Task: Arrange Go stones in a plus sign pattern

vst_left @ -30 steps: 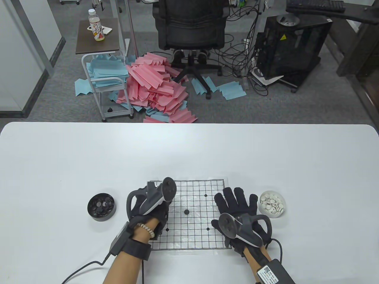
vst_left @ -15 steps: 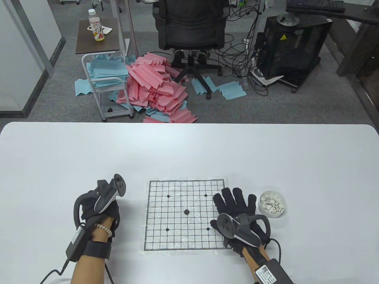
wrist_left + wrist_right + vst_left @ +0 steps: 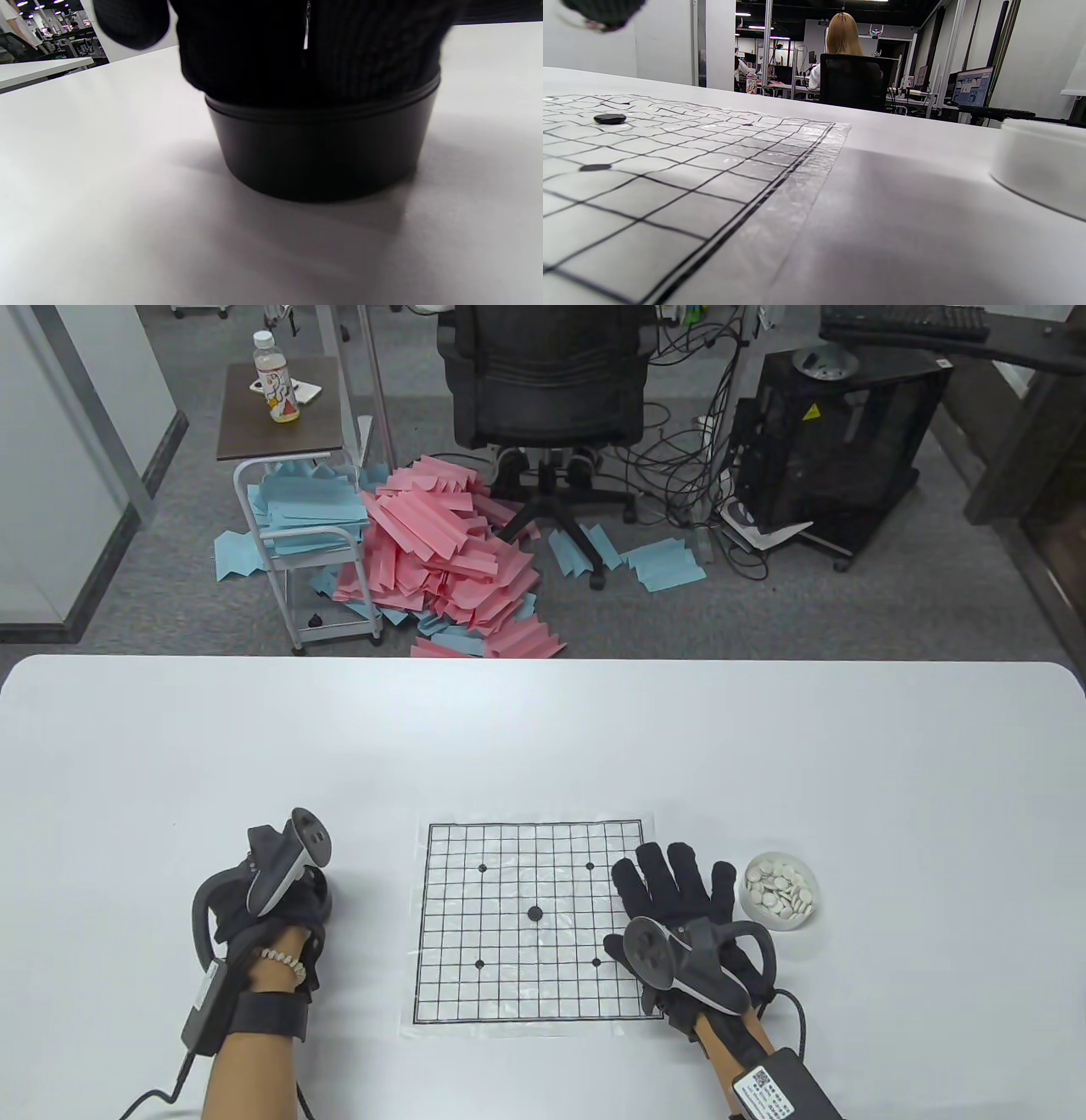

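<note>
A: The left hand point(image 3: 271, 903) sits right over the black bowl point(image 3: 322, 148), and from above the bowl is almost wholly covered. What can you see of it?

B: Only its dark wall in the left wrist view, with the gloved fingers point(image 3: 305, 46) dipping over the rim. Whatever is inside is hidden, and I cannot tell whether those fingers are pinching anything.

A: And the other side?

B: The right hand point(image 3: 687, 912) lies flat, fingers spread and holding nothing, on the right edge of the grid sheet point(image 3: 509, 984). Just beyond its little finger stands the white bowl point(image 3: 780, 891), heaped with white stones point(image 3: 779, 887).

A: In the right wrist view that bowl is cut off at the edge, just a pale wall.

B: One black stone point(image 3: 535, 913) rests on the sheet's centre crossing, well to the left of the right hand's fingertips. It's a small, glossy, flattened disc. Four printed dots sit around it.
</note>
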